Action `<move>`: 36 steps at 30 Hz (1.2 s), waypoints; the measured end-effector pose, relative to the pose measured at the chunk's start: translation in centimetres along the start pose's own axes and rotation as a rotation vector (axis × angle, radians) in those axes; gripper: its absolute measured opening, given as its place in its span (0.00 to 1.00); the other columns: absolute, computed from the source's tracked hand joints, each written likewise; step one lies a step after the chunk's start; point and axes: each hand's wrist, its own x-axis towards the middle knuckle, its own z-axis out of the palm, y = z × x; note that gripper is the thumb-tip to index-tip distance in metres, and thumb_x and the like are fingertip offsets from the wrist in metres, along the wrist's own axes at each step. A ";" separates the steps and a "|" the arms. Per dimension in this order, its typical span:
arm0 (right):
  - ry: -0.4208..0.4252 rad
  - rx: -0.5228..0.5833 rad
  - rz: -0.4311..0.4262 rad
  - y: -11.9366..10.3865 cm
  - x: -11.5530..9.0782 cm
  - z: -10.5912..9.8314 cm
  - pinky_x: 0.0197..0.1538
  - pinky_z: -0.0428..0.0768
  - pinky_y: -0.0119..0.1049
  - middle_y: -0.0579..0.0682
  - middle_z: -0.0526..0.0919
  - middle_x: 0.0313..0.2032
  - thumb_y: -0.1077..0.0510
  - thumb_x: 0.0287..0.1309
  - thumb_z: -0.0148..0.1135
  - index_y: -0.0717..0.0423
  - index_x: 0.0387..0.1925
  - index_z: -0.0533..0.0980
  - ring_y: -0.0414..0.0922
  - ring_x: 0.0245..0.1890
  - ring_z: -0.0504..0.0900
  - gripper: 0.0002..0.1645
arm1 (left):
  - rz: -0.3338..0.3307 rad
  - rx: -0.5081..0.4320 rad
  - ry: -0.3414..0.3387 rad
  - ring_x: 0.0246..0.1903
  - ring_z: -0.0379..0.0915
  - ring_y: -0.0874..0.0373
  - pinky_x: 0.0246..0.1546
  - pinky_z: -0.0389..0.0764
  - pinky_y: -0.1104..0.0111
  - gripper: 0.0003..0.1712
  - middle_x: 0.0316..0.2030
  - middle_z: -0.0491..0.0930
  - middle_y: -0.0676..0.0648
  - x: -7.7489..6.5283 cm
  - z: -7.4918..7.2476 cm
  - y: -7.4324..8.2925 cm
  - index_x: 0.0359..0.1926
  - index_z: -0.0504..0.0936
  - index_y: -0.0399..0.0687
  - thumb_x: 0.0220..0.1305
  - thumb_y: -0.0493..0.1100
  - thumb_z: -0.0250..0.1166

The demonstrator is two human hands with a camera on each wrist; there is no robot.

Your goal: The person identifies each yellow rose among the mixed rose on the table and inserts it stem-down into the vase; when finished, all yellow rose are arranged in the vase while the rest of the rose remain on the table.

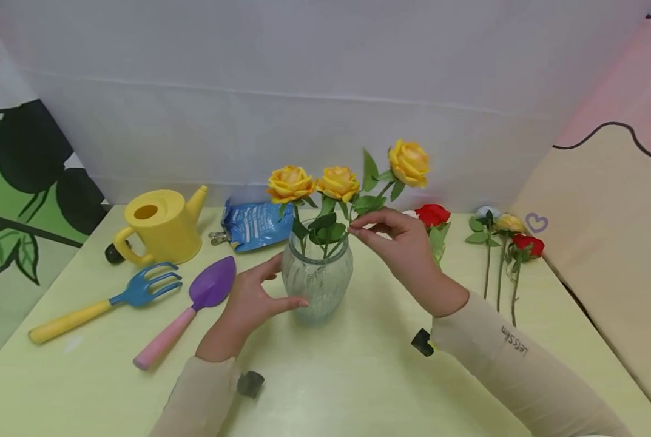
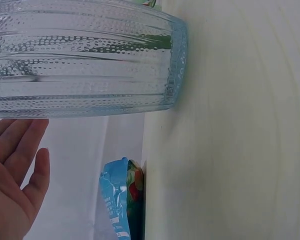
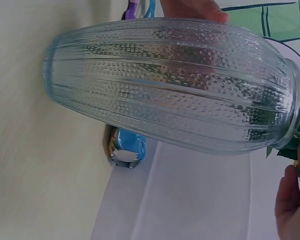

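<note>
A clear ribbed glass vase (image 1: 317, 285) stands upright on the table, with two yellow roses (image 1: 291, 184) in it. A third yellow rose (image 1: 409, 162) leans out to the right, its stem crossing the vase's rim. My right hand (image 1: 404, 246) pinches this stem just beside the rim. At the vase's left side, my left hand (image 1: 251, 300) holds the glass, thumb across the front and fingers toward the back. In the left wrist view, the left hand's fingers (image 2: 27, 142) reach the glass, and the little finger stands apart from it.
To the left are a yellow watering can (image 1: 161, 224), a blue hand fork (image 1: 139, 288) with yellow handle and a purple trowel (image 1: 213, 282). Behind the vase lies a blue bag (image 1: 256, 224) with a clip. Red, yellow and pale roses (image 1: 505, 224) lie at right.
</note>
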 end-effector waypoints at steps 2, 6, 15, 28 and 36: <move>-0.045 -0.062 0.000 0.2 -0.2 0.2 0.45 0.77 0.40 0.47 0.82 0.36 0.67 0.50 0.66 0.63 0.32 0.82 0.44 0.44 0.76 0.05 | 0.000 -0.002 0.001 0.53 0.72 0.52 0.49 0.74 0.56 0.49 0.52 0.77 0.46 0.0 0.0 0.1 0.61 0.72 0.47 0.33 0.49 0.80; -0.079 -0.051 -0.022 0.5 -0.5 0.6 0.51 0.73 0.43 0.51 0.77 0.44 0.68 0.50 0.66 0.65 0.34 0.82 0.43 0.54 0.68 0.07 | 0.000 -0.002 -0.003 0.53 0.72 0.52 0.49 0.74 0.56 0.49 0.52 0.77 0.46 0.0 -0.1 0.1 0.61 0.72 0.45 0.33 0.48 0.80; 0.029 0.247 0.020 0.4 -0.1 1.2 0.52 0.76 0.40 0.46 0.84 0.38 0.68 0.53 0.63 0.63 0.37 0.82 0.45 0.44 0.79 0.09 | -0.013 0.000 -0.010 0.53 0.71 0.52 0.49 0.74 0.56 0.48 0.53 0.76 0.46 0.1 -0.1 0.1 0.61 0.72 0.45 0.33 0.48 0.80; -0.070 0.118 0.093 1.0 0.3 2.3 0.49 0.77 0.39 0.52 0.85 0.37 0.67 0.52 0.64 0.65 0.35 0.82 0.44 0.45 0.78 0.08 | 0.011 0.015 -0.002 0.53 0.72 0.52 0.47 0.75 0.54 0.47 0.53 0.77 0.46 0.1 -0.1 0.1 0.60 0.72 0.45 0.34 0.48 0.80; -0.080 0.247 0.141 2.1 0.0 -0.2 0.53 0.75 0.38 0.43 0.83 0.40 0.68 0.54 0.62 0.57 0.37 0.83 0.46 0.49 0.77 0.10 | -0.007 0.005 -0.008 0.53 0.72 0.51 0.49 0.75 0.55 0.47 0.51 0.78 0.45 0.0 -0.1 0.1 0.60 0.72 0.44 0.34 0.47 0.80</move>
